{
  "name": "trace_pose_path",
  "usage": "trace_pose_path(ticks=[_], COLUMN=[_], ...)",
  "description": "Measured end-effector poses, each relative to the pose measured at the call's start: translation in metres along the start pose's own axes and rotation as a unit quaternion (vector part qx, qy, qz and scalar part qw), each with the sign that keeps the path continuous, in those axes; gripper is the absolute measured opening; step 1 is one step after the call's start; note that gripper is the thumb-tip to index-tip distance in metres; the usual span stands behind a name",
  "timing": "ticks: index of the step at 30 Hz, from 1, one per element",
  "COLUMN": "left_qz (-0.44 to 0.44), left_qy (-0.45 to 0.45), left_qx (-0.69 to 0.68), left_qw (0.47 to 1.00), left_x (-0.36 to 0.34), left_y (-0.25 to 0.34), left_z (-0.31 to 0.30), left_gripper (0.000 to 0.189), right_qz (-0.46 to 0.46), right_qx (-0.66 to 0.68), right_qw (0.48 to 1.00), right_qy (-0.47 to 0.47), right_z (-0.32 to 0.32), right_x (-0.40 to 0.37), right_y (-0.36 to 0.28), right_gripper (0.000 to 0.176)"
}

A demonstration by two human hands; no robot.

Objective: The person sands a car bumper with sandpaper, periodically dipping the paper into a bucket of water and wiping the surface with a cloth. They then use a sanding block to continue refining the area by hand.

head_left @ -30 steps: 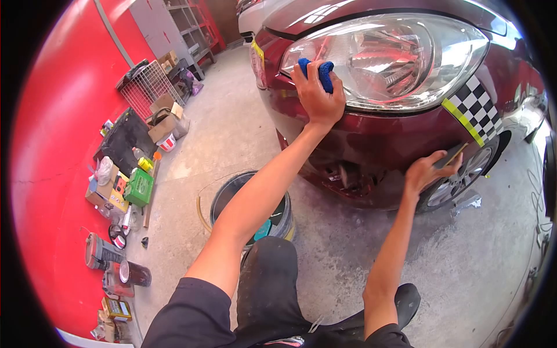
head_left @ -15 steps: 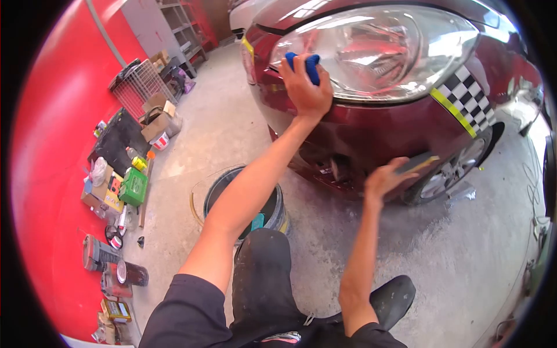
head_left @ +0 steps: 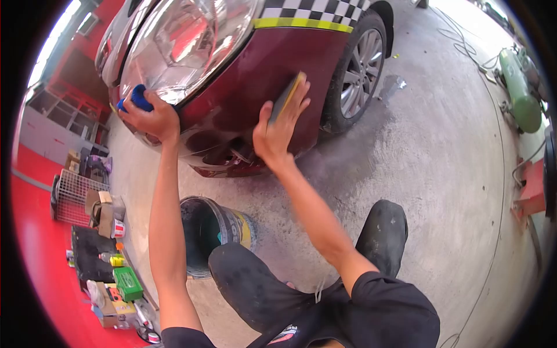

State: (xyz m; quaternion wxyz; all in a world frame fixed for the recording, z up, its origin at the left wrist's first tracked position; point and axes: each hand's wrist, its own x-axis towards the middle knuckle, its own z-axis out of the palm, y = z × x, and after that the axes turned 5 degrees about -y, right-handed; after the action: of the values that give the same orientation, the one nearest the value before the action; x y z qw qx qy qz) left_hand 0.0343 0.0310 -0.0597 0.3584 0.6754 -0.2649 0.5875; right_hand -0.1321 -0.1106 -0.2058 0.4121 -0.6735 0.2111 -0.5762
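Note:
My left hand is wrapped round a blue cloth at the lower corner of the headlight. Against the dark red bumper, below the checkered strip, my right hand grips a flat grey block with a yellow edge. The block stands tilted along the painted surface. How much of its face touches the paint is hidden by my fingers.
A bucket stands on the floor beside my knee. The front wheel is right of the bumper. Boxes and a green case line the red wall at left. A green tank stands at right.
The view has turned to the right, so the car appears further left. My right hand has moved up onto the bumper with the block. My left hand has gone lower on the headlight with the cloth.

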Motion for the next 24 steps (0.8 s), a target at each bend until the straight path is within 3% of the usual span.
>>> trace_pose_path(ticks=[3, 5, 9, 11, 12, 15, 19, 21, 23, 24], left_qz=[-0.004, 0.004, 0.01, 0.016, 0.029, 0.024, 0.005, -0.002, 0.001, -0.044], left_qy=[0.006, 0.011, 0.008, 0.017, 0.031, 0.034, 0.015, 0.002, 0.0, -0.007], left_qx=[-0.017, -0.012, 0.001, 0.002, 0.0, -0.001, 0.001, 0.005, 0.025, 0.016], left_qw=[1.0, 1.0, 1.0, 1.0, 0.999, 0.999, 1.0, 1.0, 1.0, 0.999], left_x=[0.0, -0.002, 0.001, -0.001, 0.0, -0.002, -0.002, 0.001, 0.0, -0.001], left_y=[0.004, 0.007, 0.005, 0.008, 0.01, 0.012, 0.006, 0.003, 0.011, 0.017], left_z=[0.001, 0.002, -0.001, -0.001, 0.001, 0.0, 0.0, 0.0, -0.003, -0.004], left_gripper=[0.032, 0.03, 0.029, 0.027, 0.026, 0.024, 0.03, 0.034, 0.036, 0.039], right_qz=[-0.012, -0.015, -0.068, -0.081, -0.041, 0.023, -0.058, -0.071, -0.021, 0.008], right_qx=[-0.003, -0.015, -0.028, -0.052, -0.004, -0.059, -0.051, -0.088, -0.064, -0.037], right_qw=[0.999, 0.999, 0.996, 0.995, 0.999, 0.997, 0.996, 0.993, 0.997, 0.998], right_qy=[0.036, 0.034, -0.054, -0.01, 0.013, 0.033, -0.047, -0.027, 0.035, 0.044], right_z=[-0.011, -0.009, 0.004, -0.003, -0.011, -0.005, 0.01, -0.002, -0.009, -0.009], right_x=[0.075, 0.068, -0.027, 0.027, 0.064, 0.084, -0.009, 0.03, 0.073, 0.08], right_y=[-0.001, -0.005, -0.024, -0.021, -0.027, -0.037, -0.05, -0.038, -0.035, -0.039], right_gripper=[0.077, 0.075, 0.076, 0.072, 0.069, 0.068, 0.069, 0.071, 0.075, 0.076])
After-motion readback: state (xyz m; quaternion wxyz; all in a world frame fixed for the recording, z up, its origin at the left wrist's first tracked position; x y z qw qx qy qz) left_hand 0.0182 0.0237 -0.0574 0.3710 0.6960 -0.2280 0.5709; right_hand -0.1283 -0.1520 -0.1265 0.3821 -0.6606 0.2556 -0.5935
